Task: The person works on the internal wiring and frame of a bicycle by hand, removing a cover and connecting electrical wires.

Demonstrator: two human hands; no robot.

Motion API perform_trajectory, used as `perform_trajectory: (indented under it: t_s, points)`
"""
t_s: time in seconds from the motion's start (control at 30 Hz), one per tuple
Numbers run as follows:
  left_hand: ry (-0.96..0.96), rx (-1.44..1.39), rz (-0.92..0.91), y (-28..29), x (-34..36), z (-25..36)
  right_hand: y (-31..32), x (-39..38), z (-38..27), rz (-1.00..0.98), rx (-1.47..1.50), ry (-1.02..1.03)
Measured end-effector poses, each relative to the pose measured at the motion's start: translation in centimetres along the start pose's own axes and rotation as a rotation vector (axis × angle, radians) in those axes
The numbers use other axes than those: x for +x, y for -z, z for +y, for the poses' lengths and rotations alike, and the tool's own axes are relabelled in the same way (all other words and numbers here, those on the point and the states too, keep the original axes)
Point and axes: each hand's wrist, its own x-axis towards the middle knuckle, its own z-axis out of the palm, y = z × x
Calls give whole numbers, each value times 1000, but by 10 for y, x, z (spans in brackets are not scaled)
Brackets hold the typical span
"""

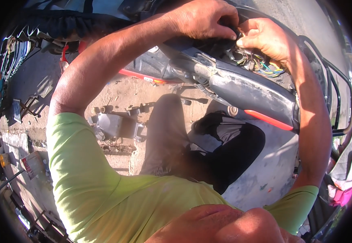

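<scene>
Both hands meet over the opened body of a dusty motorbike [249, 87], just above a tangle of colored wires [265, 69] with connectors. My left hand [208, 20] is closed, thumb and fingers drawn together beside the opening. Across from it, my right hand [267, 38] pinches with thumb and forefinger, its tip almost touching the left thumb. Between the fingertips lies something small and dark, too hidden to name. Some wires run under my right hand.
A black metal rack [334, 93] curves round the bike's right end. On the ground to the left lie a grey metal part [109, 124] and several small loose pieces. Hand tools and cables [18, 60] sit at the far left. My bent knees [168, 121] are close to the bike.
</scene>
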Motion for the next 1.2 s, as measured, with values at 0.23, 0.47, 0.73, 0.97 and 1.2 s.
perform_trajectory:
  t_s: [0.23,0.47,0.73,0.97,1.2]
  points:
    - [91,-74,-114,-2,4,-8,6,-2,2,-63,-9,-19]
    - [350,-498,-54,9,-3,4,27,-3,17,-147,125,57]
    - [618,-846,89,6,-2,-11,29,-8,10,-157,113,66]
    - [639,-770,-47,9,-2,-7,33,-12,-3,-223,182,-4]
    - [668,-821,-114,18,-4,5,34,-11,9,-199,182,107]
